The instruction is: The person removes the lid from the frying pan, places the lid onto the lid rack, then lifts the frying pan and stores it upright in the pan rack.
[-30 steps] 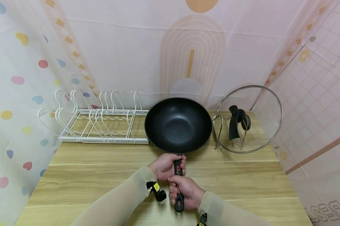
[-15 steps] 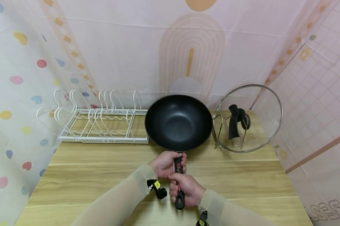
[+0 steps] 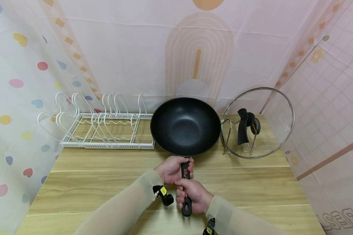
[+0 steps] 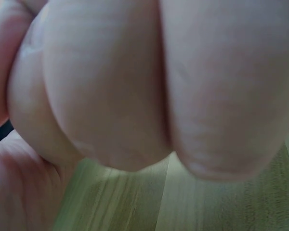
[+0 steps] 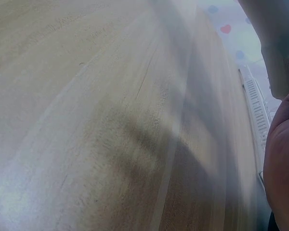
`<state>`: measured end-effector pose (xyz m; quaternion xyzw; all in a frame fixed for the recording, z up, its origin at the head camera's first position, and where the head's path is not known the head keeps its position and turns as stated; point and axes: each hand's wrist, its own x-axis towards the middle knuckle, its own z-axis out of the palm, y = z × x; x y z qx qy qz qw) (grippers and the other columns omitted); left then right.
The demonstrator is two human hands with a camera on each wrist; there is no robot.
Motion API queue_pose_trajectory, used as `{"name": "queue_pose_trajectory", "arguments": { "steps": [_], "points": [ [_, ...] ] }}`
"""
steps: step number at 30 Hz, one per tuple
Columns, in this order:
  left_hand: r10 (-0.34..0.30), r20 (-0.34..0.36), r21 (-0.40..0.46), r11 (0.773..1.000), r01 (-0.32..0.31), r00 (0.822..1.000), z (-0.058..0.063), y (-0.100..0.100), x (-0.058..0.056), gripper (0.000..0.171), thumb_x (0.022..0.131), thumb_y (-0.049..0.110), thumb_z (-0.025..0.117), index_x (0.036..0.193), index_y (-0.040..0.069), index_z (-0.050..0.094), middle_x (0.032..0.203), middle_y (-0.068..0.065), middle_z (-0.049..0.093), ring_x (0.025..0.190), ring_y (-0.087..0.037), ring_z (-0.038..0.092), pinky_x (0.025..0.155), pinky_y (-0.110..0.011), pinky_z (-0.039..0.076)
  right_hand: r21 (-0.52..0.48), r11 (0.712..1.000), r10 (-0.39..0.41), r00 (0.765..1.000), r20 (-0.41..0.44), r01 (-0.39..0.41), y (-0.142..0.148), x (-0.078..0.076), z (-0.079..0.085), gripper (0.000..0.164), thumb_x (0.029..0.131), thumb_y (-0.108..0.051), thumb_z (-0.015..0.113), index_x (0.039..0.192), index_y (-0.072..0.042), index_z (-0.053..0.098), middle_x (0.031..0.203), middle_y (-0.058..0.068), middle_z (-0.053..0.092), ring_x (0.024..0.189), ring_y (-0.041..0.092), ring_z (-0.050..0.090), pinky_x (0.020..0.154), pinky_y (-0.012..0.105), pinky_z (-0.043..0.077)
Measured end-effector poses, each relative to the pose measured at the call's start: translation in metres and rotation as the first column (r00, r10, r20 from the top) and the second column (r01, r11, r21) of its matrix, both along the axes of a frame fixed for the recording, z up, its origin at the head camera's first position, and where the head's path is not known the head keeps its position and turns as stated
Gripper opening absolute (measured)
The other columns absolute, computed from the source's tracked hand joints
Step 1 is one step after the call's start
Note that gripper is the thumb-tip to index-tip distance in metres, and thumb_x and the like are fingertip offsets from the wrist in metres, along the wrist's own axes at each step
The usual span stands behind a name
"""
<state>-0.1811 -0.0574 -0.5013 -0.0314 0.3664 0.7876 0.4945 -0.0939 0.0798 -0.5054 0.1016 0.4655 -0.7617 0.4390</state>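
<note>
A black wok point(image 3: 185, 127) with a long black handle point(image 3: 185, 170) is in the middle of the head view, its hollow facing the camera. My left hand point(image 3: 172, 169) grips the handle near the wok's rim, thumb on top. Just below it, my right hand point(image 3: 194, 197) is wrapped round the lower handle, whose looped end sticks out beneath. Curled fingers point(image 4: 106, 86) fill most of the left wrist view. In the right wrist view, part of a hand point(image 5: 284, 163) shows at the right edge, above the tabletop.
A white wire rack point(image 3: 106, 145) stands left of the wok. At the right, a glass lid point(image 3: 270, 137) with a metal rim and black knob leans upright in a small wire stand point(image 3: 227, 137). Patterned curtains point(image 3: 129, 58) enclose the wooden table point(image 3: 246, 182).
The wok, its handle and both hands have shifted slightly up and away in the head view, the wok tilting a little more toward the camera. Both grips are unchanged.
</note>
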Motion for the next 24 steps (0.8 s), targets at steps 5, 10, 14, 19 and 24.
{"name": "queue_pose_trajectory", "arguments": {
  "steps": [5, 10, 14, 19, 24],
  "points": [
    [0.003, 0.005, -0.004, 1.0, -0.003, 1.0, 0.0, 0.0004, -0.0005, 0.02, 0.112, 0.02, 0.028, 0.109, 0.014, 0.047, 0.081, 0.008, 0.06, 0.073, -0.009, 0.055, 0.08, -0.025, 0.051, 0.004, 1.0, -0.005, 1.0, -0.001, 0.005, -0.0001, -0.0005, 0.0004, 0.038, 0.102, -0.026, 0.049, 0.066, -0.023, 0.041, 0.055, -0.013, 0.039, 0.051, 0.003, 0.042, 0.056, 0.02, 0.042],
    [0.004, -0.01, -0.003, 1.0, -0.004, 1.0, -0.0013, 0.0007, -0.0008, 0.021, 0.112, 0.019, 0.028, 0.108, 0.014, 0.047, 0.08, 0.008, 0.06, 0.072, -0.009, 0.055, 0.079, -0.026, 0.05, 0.006, 1.0, -0.005, 1.0, -0.007, 0.005, -0.0003, -0.0007, 0.0002, 0.038, 0.102, -0.026, 0.049, 0.066, -0.023, 0.04, 0.055, -0.013, 0.039, 0.052, 0.003, 0.042, 0.056, 0.02, 0.041],
    [0.008, -0.014, -0.004, 1.0, -0.008, 1.0, -0.0019, 0.0008, -0.0007, 0.021, 0.112, 0.019, 0.027, 0.108, 0.013, 0.047, 0.079, 0.008, 0.06, 0.071, -0.01, 0.056, 0.078, -0.026, 0.051, 0.007, 1.0, -0.001, 1.0, -0.007, 0.001, -0.0006, -0.0007, 0.0003, 0.038, 0.102, -0.027, 0.049, 0.065, -0.023, 0.04, 0.055, -0.013, 0.038, 0.051, 0.003, 0.042, 0.056, 0.02, 0.042],
    [0.008, -0.023, -0.01, 1.0, -0.008, 1.0, -0.002, 0.0007, -0.0006, 0.021, 0.112, 0.019, 0.027, 0.108, 0.013, 0.047, 0.079, 0.008, 0.06, 0.071, -0.01, 0.056, 0.078, -0.026, 0.052, 0.007, 1.0, -0.006, 1.0, -0.005, 0.006, -0.0009, -0.0008, 0.0006, 0.038, 0.102, -0.026, 0.05, 0.065, -0.023, 0.04, 0.055, -0.013, 0.038, 0.051, 0.003, 0.042, 0.056, 0.02, 0.041],
    [0.008, -0.026, -0.008, 1.0, -0.009, 1.0, -0.0014, 0.0007, -0.0009, 0.021, 0.112, 0.019, 0.027, 0.107, 0.013, 0.047, 0.079, 0.008, 0.06, 0.072, -0.01, 0.056, 0.078, -0.026, 0.052, 0.009, 1.0, -0.01, 1.0, -0.004, 0.01, -0.0008, -0.0012, 0.0012, 0.037, 0.102, -0.026, 0.05, 0.066, -0.023, 0.04, 0.055, -0.013, 0.037, 0.051, 0.003, 0.042, 0.056, 0.02, 0.041]
  ]
}}
